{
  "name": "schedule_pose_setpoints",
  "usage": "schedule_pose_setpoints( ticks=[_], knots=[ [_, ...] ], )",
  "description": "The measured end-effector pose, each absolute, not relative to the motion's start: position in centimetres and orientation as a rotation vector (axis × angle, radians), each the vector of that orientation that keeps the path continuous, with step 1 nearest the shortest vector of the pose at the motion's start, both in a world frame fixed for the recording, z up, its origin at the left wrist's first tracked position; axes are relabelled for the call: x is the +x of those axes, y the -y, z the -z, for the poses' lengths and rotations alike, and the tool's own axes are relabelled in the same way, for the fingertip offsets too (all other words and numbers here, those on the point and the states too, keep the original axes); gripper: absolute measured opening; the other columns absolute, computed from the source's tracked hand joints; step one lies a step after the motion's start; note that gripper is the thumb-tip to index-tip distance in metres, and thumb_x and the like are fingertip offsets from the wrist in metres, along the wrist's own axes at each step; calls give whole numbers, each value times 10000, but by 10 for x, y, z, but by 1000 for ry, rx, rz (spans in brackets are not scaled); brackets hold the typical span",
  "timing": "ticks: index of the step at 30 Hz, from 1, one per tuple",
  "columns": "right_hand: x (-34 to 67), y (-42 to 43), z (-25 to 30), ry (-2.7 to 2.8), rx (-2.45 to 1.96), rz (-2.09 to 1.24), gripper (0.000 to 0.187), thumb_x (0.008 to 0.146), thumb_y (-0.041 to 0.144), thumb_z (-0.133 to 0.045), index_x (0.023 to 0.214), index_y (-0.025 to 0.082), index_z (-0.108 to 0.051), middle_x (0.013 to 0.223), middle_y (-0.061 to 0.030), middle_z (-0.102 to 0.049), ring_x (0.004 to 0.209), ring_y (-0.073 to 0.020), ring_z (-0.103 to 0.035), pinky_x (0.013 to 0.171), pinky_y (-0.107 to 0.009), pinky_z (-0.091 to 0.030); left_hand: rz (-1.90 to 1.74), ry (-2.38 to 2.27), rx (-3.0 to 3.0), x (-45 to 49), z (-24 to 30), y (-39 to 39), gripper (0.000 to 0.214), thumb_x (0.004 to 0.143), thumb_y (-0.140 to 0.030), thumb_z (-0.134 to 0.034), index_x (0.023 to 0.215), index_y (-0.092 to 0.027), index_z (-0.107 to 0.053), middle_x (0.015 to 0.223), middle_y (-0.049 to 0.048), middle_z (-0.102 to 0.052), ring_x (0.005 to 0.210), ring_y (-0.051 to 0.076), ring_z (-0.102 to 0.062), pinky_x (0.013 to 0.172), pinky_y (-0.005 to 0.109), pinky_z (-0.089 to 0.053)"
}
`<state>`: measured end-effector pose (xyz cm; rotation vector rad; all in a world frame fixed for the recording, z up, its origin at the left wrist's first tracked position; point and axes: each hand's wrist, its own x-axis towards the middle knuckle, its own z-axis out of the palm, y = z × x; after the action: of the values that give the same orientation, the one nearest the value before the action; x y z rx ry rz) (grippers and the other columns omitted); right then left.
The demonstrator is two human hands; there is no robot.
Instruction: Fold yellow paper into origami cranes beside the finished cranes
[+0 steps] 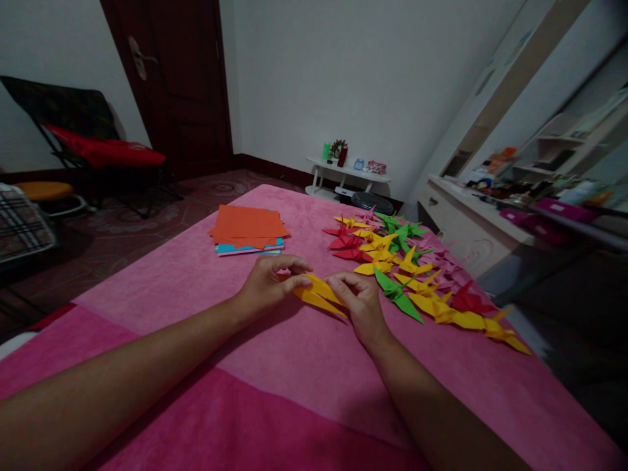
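Note:
A folded piece of yellow origami paper (318, 296) is held between my two hands above the pink cloth. My left hand (275, 282) pinches its left end between thumb and fingers. At the other end, my right hand (360, 301) grips the paper with thumb and fingers closed. Two long, narrow layers of the paper stand slightly apart on the near side. To the right of my right hand lie several finished paper cranes, among them a green crane (398, 294) and a yellow crane (436, 306). My fingers cover both ends of the folded paper.
A stack of square paper sheets (248, 226), orange on top with blue and pink below, lies on the pink cloth (161, 281) beyond my left hand. Red, pink and more green cranes cover the far right. A cluttered white dresser (471, 209) stands beside the right edge.

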<state>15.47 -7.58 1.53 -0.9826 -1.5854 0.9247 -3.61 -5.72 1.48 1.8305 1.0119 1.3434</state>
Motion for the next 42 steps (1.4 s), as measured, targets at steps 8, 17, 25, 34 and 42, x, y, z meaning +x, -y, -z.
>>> schedule_pose_setpoints(
  ticks=[8, 17, 25, 34, 42],
  knots=[
    [162, 72, -16, 1607, -944, -1258, 218, 752, 368, -697, 706, 154, -705, 621, 12, -580, 563, -103, -469, 535, -225, -361, -1284, -887, 1998, -39, -15, 57, 61, 775, -197, -680, 803, -158, -716, 736, 19, -716, 660, 122, -623, 619, 212, -462],
    [150, 75, -10, 1470, -945, -1363, 269, 697, 356, -757, 871, 174, -663, 726, 3, -613, 574, -99, -531, 526, -210, -425, -1145, -641, 1496, -40, -13, 55, 210, 810, -333, -669, 933, -170, -618, 721, -5, -635, 615, 105, -590, 580, 209, -439],
    [137, 86, -24, 1659, -786, -845, 188, 765, 304, -731, 942, 248, -704, 1012, -40, -543, 873, -149, -582, 722, -269, -533, -1015, -515, 1228, -31, -12, 61, 506, 663, -298, -806, 1073, -232, -517, 735, -11, -651, 630, 133, -619, 556, 214, -443],
    [139, 83, -17, 1476, -819, -983, 86, 782, 264, -686, 726, 199, -680, 913, -41, -637, 816, -164, -623, 721, -291, -522, -1065, -572, 1127, -19, -11, 64, 356, 711, -367, -758, 1004, -185, -669, 825, 52, -701, 678, 165, -637, 635, 275, -487],
    [154, 75, -23, 1612, -1024, -395, 104, 792, 187, -639, 688, 181, -635, 765, -36, -636, 713, -162, -590, 639, -275, -466, -1314, -736, 1181, -28, -12, 59, 334, 839, -449, -631, 1004, -159, -638, 915, 63, -686, 776, 156, -658, 720, 275, -511]
  ],
)
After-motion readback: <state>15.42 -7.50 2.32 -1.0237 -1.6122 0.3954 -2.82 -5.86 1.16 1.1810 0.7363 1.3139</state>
